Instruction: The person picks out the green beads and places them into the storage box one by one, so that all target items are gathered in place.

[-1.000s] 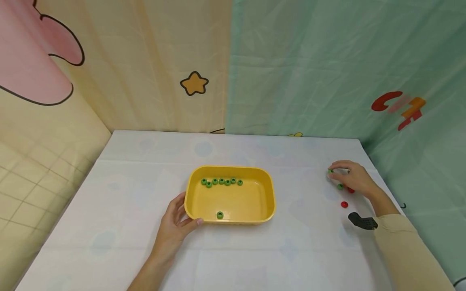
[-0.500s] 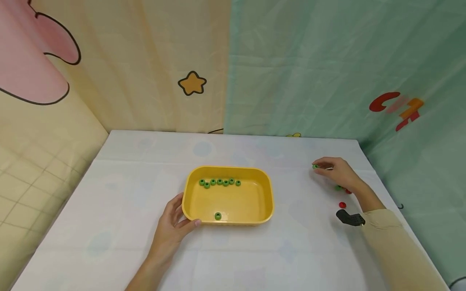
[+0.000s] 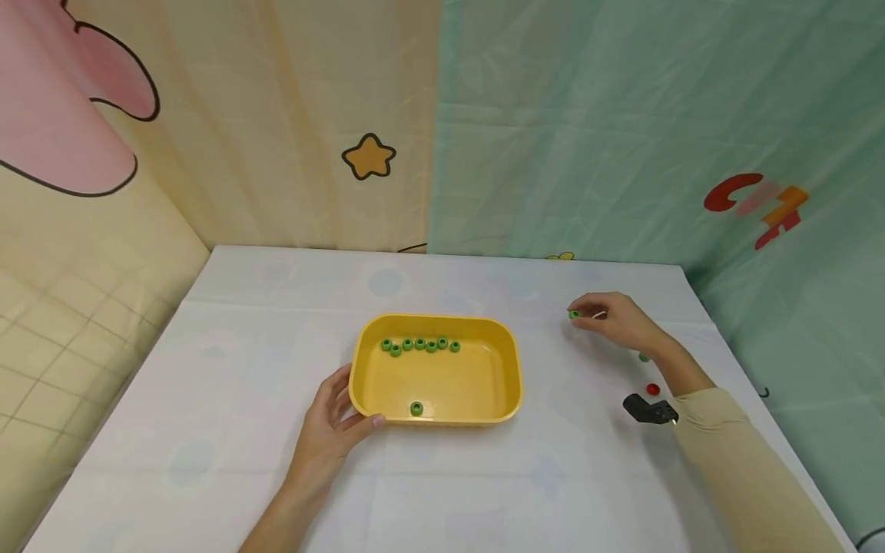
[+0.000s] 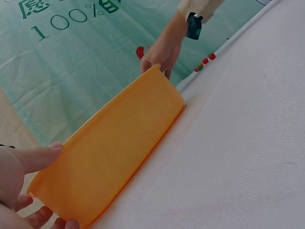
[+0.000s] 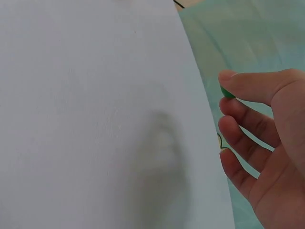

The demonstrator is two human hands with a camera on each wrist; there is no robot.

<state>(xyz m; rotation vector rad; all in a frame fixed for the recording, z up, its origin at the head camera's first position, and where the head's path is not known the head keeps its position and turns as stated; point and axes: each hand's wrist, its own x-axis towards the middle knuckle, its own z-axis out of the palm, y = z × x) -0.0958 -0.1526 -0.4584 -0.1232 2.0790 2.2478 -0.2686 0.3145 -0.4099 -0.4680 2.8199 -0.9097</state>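
A yellow plastic tray [image 3: 477,384] stands on the table with several green beads [image 3: 420,344] in a row along its far side. One more green bead [image 3: 416,408] lies by its near wall. My left hand [image 3: 332,422] holds the tray's near left corner, thumb along the outer wall, fingers around the left end. To the right of the tray, my right hand [image 3: 618,321] pinches a green bead [image 5: 228,93] between thumb and forefinger above the table. The other fingers of that hand are loosely bent.
A red bead [image 3: 653,389] and a green bead [image 3: 644,356] lie on the table at the right, near my right forearm. The left wrist view shows several red and green beads [image 4: 205,61] there. Printed cloth walls [image 3: 553,138] rise behind the white-covered table [image 3: 207,384].
My right hand has lifted the green bead from the right side of the table and carried it left toward the tray. My left hand and the tray have stayed in place.
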